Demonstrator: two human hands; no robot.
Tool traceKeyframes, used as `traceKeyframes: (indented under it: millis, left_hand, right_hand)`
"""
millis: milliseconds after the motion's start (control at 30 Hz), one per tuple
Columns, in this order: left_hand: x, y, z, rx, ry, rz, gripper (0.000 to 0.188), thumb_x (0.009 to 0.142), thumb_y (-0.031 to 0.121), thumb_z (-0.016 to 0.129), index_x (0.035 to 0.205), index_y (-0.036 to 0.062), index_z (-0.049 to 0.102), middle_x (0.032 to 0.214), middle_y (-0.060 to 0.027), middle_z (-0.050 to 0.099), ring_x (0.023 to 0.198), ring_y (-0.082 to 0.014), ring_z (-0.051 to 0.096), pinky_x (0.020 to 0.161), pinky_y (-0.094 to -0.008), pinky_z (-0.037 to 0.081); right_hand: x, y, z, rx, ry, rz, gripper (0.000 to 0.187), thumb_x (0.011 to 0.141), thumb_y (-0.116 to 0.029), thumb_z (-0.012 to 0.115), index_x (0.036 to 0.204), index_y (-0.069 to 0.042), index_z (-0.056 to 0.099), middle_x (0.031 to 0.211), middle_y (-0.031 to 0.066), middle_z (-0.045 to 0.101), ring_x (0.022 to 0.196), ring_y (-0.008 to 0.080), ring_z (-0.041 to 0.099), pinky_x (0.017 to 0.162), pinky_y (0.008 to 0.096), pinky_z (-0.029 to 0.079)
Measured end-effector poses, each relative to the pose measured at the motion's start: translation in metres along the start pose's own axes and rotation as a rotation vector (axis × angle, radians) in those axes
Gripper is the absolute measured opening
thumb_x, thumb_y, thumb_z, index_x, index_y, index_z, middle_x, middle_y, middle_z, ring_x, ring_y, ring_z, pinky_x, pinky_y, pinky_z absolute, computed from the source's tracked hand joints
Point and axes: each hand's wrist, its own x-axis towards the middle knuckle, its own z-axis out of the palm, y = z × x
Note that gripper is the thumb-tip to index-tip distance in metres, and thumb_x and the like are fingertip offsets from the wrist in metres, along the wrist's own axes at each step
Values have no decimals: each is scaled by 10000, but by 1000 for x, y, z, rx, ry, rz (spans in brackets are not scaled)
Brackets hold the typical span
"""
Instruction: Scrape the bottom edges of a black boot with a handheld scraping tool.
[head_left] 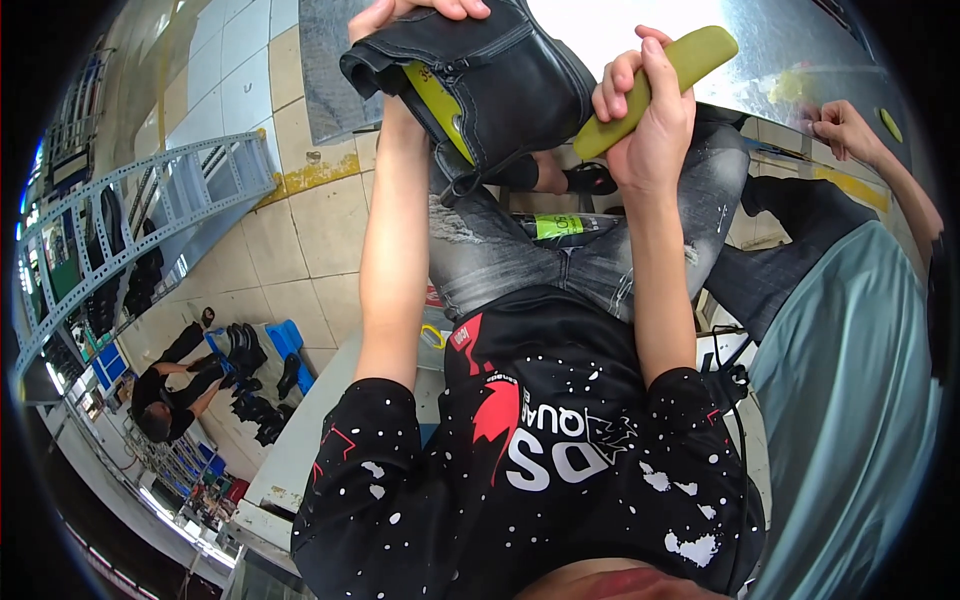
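Note:
My left hand, partly cut off by the upper edge, grips a black leather ankle boot. The boot lies tilted, its opening toward the lower left, with a zipper along the shaft. Inside that opening shows a yellow-green lining piece with small markings. Just right of the boot, my right hand has its fingers wrapped around an olive-green insole. The insole's lower end is close to the boot's side; whether they touch I cannot tell.
A shiny metal worktable spans the top right. At right sits a co-worker in a teal top, one hand at the table near another green piece. Left are a perforated metal rack and a person beside several black shoes.

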Motion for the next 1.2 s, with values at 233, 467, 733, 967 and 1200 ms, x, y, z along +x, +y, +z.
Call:
traceKeyframes:
  millis: [233, 467, 733, 967, 1200]
  left_hand:
    - [-1, -1, 16, -233, 33, 34, 527, 985, 303, 266, 712, 40, 633, 767, -146, 664, 978, -263, 522, 1029, -396, 323]
    - [2, 10, 6, 67, -6, -8, 519, 984, 296, 272, 690, 47, 619, 723, -134, 652, 927, -243, 509, 990, -386, 339]
    - [-1, 14, 7, 60, 16, -23, 524, 984, 303, 268, 685, 45, 612, 725, -137, 655, 930, -245, 508, 989, -387, 338]
    - [-1, 12, 9, 37, 40, -3, 529, 991, 291, 249, 666, 70, 602, 718, -125, 658, 889, -242, 511, 1022, -393, 320]
    - [-4, 3, 0, -14, 37, 86, 536, 992, 285, 233, 653, 82, 595, 680, -123, 650, 880, -248, 517, 1045, -399, 301]
  right_hand:
    - [-3, 4, 14, -35, 41, -129, 134, 1039, -164, 542, 1074, -35, 530, 634, -1, 412, 481, 87, 384, 432, 246, 338]
    - [0, -1, 26, -72, 64, -165, 132, 1032, -167, 549, 1053, -40, 520, 629, -5, 404, 478, 85, 379, 430, 251, 340]
    - [4, -6, 34, -100, 70, -193, 134, 1024, -170, 557, 1028, -45, 509, 624, -11, 396, 474, 82, 373, 428, 256, 342]
    - [10, -8, 34, -125, 82, -203, 140, 1017, -173, 564, 1007, -50, 499, 619, -15, 388, 471, 80, 368, 427, 262, 344]
    - [28, -5, 32, -150, 114, -228, 148, 1010, -176, 571, 986, -55, 490, 614, -20, 381, 467, 78, 363, 425, 267, 345]
